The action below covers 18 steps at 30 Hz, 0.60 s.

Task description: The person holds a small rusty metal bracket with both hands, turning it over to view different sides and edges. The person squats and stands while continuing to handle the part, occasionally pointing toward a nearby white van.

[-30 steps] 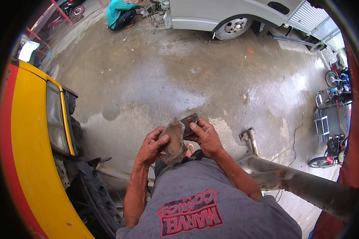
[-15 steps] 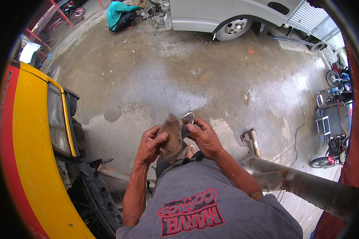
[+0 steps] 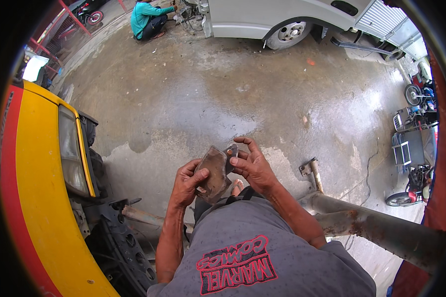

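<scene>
My left hand (image 3: 186, 184) grips a brown, worn flat metal plate (image 3: 214, 174) by its left side, thumb lying on the face. Against the plate's right edge sits a smaller dark grey metal piece (image 3: 231, 157) with a rounded top and a copper-coloured round spot, perhaps a rivet or hole. My right hand (image 3: 257, 171) pinches this piece with the thumb in front; its index finger is raised and bent above the top. Whether the two pieces are joined cannot be made out. Both are held in front of my waist, over the floor.
At left stands a yellow and red vehicle front (image 3: 39, 163) with a headlight (image 3: 72, 148). A thick rusty pipe frame (image 3: 376, 230) lies at lower right. Ahead are a silver vehicle (image 3: 282, 20) and a crouching person in teal (image 3: 143, 17). Motorcycles (image 3: 406, 198) line the right. The concrete floor (image 3: 183, 94) looks wet.
My right index finger has lifted off the grey piece and now bends above it. The plate and grey piece have shifted and tilted slightly in my hands.
</scene>
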Each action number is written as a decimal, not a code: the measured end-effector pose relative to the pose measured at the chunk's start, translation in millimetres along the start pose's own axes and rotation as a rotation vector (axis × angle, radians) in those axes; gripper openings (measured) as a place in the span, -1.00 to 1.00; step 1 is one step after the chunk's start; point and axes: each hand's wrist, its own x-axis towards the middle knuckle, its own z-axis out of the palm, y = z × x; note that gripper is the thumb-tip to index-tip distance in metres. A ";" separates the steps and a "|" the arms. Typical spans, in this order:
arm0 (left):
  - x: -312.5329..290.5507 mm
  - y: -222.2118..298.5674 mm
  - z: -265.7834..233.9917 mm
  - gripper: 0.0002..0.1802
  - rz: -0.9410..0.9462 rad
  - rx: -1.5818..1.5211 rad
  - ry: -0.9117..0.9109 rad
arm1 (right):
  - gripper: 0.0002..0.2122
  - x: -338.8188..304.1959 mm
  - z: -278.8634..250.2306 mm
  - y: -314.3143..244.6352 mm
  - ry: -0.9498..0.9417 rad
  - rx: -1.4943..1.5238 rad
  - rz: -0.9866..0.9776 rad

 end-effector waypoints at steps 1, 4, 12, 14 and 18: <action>-0.9 2.0 0.5 -0.52 0.004 0.033 0.000 | -0.61 1.0 -1.4 0.6 -0.020 -0.093 -0.021; -1.5 7.3 1.4 -0.52 0.006 0.108 0.007 | -0.73 7.5 -11.4 8.0 -0.060 -0.359 -0.104; -5.4 1.0 6.9 -0.53 0.015 0.062 0.025 | -0.80 3.6 -5.5 16.6 0.042 -0.836 -0.428; -5.5 0.2 7.5 -0.52 0.002 0.072 0.031 | -0.80 6.3 -10.6 21.2 0.048 -0.776 -0.446; -11.5 1.5 10.3 -0.51 0.029 0.063 0.003 | -0.81 -1.5 -1.9 7.8 0.044 -0.870 -0.535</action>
